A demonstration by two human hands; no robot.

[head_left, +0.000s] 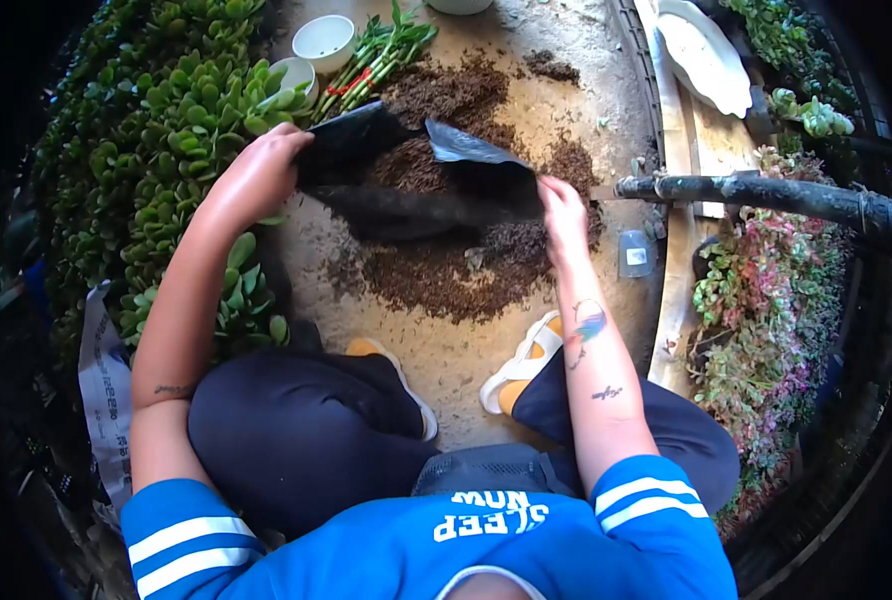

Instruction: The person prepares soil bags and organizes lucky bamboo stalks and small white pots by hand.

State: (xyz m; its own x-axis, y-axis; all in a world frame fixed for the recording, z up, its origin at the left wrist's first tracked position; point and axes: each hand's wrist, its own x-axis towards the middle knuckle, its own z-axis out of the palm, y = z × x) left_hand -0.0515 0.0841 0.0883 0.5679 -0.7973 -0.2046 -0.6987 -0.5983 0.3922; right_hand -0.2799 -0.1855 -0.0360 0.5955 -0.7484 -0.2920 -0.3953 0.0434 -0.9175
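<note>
Underfoot, a pale, gritty ground (446, 375) serves as the work surface, a strip running between two banks of plants, with dark soil (441, 285) strewn in a wide patch around 12 o'clock. Over that patch, also at 12, a black plastic bag (416, 212) is stretched between both hands. At 11 the fingers of the left hand (271, 160) pinch its edge; at 1 those of the right hand (564, 215) grip the opposite edge. Soil shows between the bag's edges, though whether inside it or beyond cannot be told.

Thick green foliage (201, 110) fills the side from 9 to 11, close against the left forearm. Around 11 sit two white bowls (323, 42), just beside green stalks (371, 70) bound in red. A white dish (704, 60) lies between 1 and 2. Near 2, a dark pipe (766, 190) juts inward across a pale board (678, 150), its end near the soil. A clear container (635, 252) with a label lies below that end, and pinkish plants (766, 300) crowd 3 o'clock.
</note>
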